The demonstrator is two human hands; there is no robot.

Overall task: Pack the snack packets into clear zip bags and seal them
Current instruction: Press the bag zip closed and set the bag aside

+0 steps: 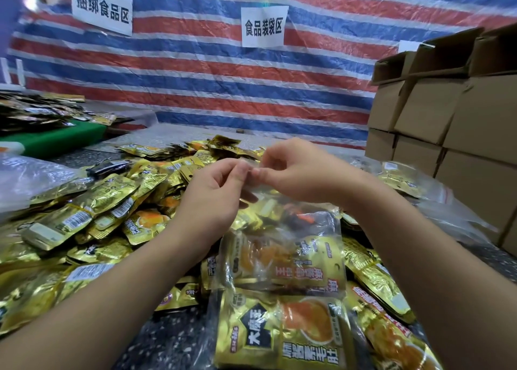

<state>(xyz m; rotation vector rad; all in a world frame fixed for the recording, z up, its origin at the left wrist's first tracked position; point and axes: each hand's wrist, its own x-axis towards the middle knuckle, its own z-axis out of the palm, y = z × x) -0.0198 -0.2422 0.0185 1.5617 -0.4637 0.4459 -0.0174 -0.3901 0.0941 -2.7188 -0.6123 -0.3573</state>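
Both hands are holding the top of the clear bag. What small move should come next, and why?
Probably slide the pinching fingers outward along the zip. The left hand and right hand pinch the top edge of the clear plastic zip bag, already holding gold foil snack packets.

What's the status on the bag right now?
Left hand and right hand pinch the zip bag top. Packets inside, seal unconfirmed. Nothing blocking.

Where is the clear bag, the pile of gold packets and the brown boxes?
clear bag (282,246): head view, on its front wall over the packets inside.
gold packets (84,215): head view, on the pile's left part.
boxes (436,109): head view, on a stacked box's front.
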